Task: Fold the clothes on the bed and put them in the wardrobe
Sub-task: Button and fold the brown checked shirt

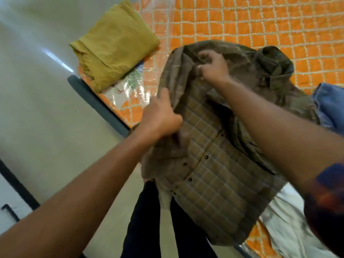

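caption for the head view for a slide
Left hand and right hand grip a brown checked shirt on the orange quilt

Shirt (214, 146) on bed (260, 25), folded cloth (115, 45) left.

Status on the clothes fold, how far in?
Done: one mustard garment lies folded on the bed. In hand: the left hand and right hand both grip the brown checked shirt, only partly folded. Left: a blue garment and a white cloth wait at the right, and the folded piece is not yet stowed. No wardrobe is in view.
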